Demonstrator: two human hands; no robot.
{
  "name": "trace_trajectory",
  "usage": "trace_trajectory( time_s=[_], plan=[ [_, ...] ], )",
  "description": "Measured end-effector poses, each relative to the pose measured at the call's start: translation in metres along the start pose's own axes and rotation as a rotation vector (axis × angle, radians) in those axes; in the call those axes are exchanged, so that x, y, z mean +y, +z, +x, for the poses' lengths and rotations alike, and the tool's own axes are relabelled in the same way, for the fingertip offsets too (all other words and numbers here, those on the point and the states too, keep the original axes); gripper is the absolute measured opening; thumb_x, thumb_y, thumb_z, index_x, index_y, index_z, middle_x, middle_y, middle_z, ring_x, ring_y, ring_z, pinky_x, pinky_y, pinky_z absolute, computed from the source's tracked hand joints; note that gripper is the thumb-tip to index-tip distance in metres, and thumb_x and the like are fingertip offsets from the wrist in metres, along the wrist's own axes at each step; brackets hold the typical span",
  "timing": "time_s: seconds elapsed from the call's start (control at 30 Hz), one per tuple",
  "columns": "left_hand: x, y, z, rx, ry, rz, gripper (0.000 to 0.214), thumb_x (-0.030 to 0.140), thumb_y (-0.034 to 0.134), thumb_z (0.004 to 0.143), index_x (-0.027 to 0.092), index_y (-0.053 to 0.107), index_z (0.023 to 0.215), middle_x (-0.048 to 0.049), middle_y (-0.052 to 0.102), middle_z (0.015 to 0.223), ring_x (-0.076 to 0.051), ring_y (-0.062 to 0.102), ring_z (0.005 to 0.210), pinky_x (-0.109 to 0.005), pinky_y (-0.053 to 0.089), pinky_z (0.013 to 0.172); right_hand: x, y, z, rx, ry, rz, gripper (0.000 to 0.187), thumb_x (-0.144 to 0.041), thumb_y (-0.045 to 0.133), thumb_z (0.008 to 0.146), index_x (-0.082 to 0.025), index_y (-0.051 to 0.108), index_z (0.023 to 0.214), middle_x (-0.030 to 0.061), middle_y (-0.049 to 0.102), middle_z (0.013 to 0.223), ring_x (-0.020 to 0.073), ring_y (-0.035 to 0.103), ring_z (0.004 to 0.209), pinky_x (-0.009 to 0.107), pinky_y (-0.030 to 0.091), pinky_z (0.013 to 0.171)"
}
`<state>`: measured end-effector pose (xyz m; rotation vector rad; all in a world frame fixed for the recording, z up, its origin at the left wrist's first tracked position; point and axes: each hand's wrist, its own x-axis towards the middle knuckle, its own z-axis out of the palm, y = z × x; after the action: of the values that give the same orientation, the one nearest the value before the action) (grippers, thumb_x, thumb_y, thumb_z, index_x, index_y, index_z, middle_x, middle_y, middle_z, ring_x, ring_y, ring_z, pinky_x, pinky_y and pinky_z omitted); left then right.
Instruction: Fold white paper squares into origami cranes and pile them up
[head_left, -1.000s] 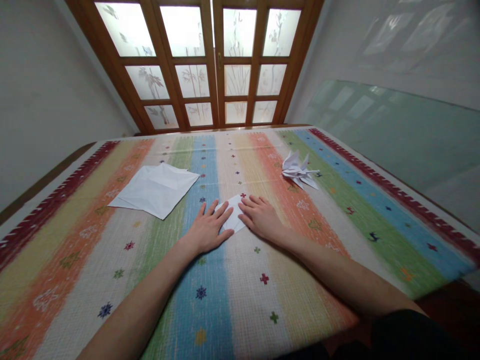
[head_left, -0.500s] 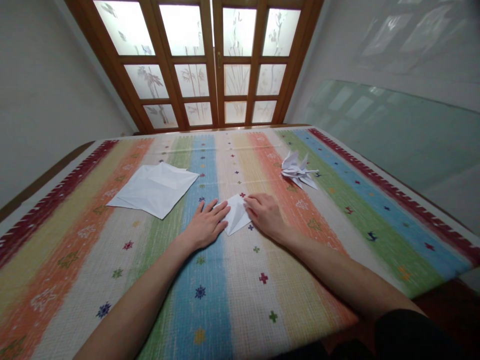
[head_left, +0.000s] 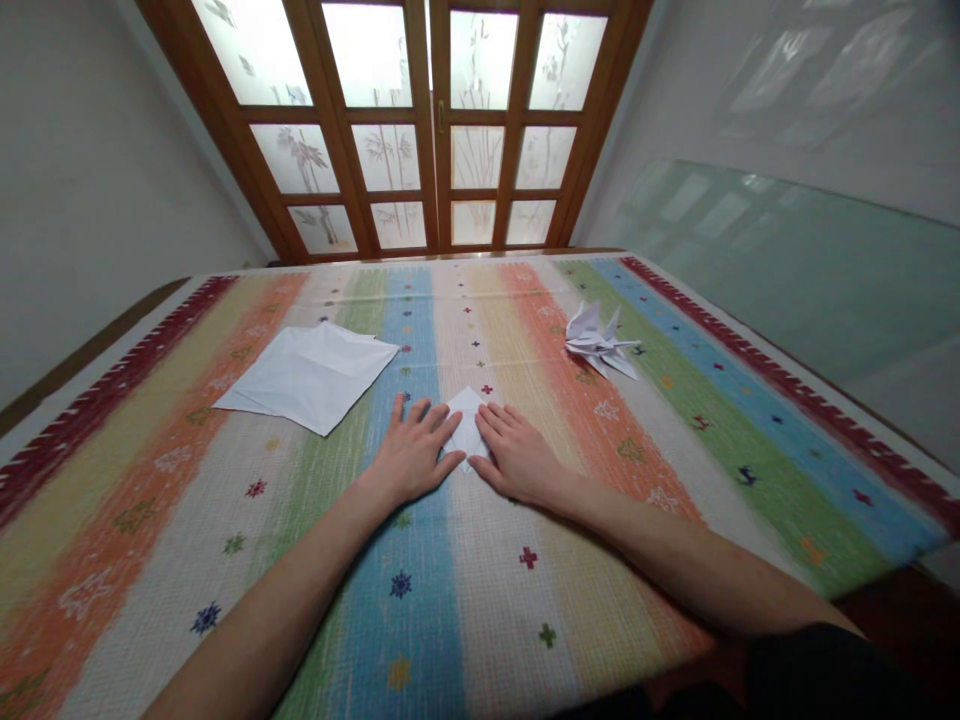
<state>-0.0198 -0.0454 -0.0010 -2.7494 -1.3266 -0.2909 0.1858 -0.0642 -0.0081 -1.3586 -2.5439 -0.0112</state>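
Note:
A small folded white paper (head_left: pixel 466 428) lies on the striped tablecloth (head_left: pixel 225 520) in the middle of the table. My left hand (head_left: pixel 415 455) rests flat on its left part, fingers stretched out and slightly spread. Pressing down on the paper's right part, my right hand (head_left: pixel 517 455) also lies flat with fingers extended. Most of the paper is hidden under both hands; only its upper tip shows between them.
A creased white paper sheet (head_left: pixel 309 375) lies at the left. A finished white paper crane (head_left: pixel 598 342) sits at the far right on the orange and green stripes. Wooden glazed doors (head_left: pixel 439 120) stand behind the table. A green glass panel (head_left: pixel 787 260) leans on the right wall.
My right hand had moved off the paper to its right, baring more of it; now it has slid back left and lies flat on it again. My left hand hardly moved.

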Motion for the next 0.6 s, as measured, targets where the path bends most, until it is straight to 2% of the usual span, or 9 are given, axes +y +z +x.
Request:
trace_trajectory(
  time_s=[0.13,0.27,0.47,0.6],
  plan=[
    [0.002,-0.001,0.0,-0.005,-0.016,0.012,0.052,0.051,0.043,0.093,0.023,0.051,0.137,-0.01,0.057,0.134,-0.037,0.043,0.128,-0.066,0.014,0.112,-0.004,-0.001,-0.003,-0.015,-0.044,0.018,0.055,-0.038,0.047,0.093,-0.002,0.051,0.134,0.0228,0.051,0.14,0.0311,0.045,0.134,0.048,0.033,0.113],
    [0.005,-0.001,0.0,-0.014,-0.03,0.0,0.051,0.049,0.042,0.094,0.024,0.049,0.138,-0.0099,0.057,0.135,-0.037,0.042,0.13,-0.067,0.011,0.112,-0.005,-0.003,-0.007,-0.021,-0.083,0.023,0.053,-0.035,0.046,0.093,0.001,0.052,0.132,0.0235,0.053,0.138,0.0316,0.047,0.132,0.046,0.036,0.112],
    [0.006,0.005,-0.001,-0.057,-0.046,-0.031,0.057,0.053,0.038,0.095,0.021,0.044,0.142,-0.0124,0.051,0.142,-0.039,0.033,0.138,-0.068,0.008,0.112,0.001,-0.005,-0.004,0.001,-0.088,0.036,0.04,-0.024,0.038,0.097,-0.01,0.056,0.13,0.0147,0.058,0.136,0.0261,0.053,0.127,0.044,0.041,0.107],
    [0.008,0.008,-0.002,-0.082,-0.071,-0.039,0.058,0.052,0.036,0.095,0.021,0.041,0.144,-0.0124,0.048,0.146,-0.038,0.029,0.141,-0.068,0.008,0.112,0.006,-0.007,0.006,-0.012,-0.065,-0.007,0.039,-0.021,0.04,0.097,-0.01,0.056,0.13,0.0158,0.059,0.135,0.0264,0.054,0.125,0.046,0.038,0.109]
  ],
)
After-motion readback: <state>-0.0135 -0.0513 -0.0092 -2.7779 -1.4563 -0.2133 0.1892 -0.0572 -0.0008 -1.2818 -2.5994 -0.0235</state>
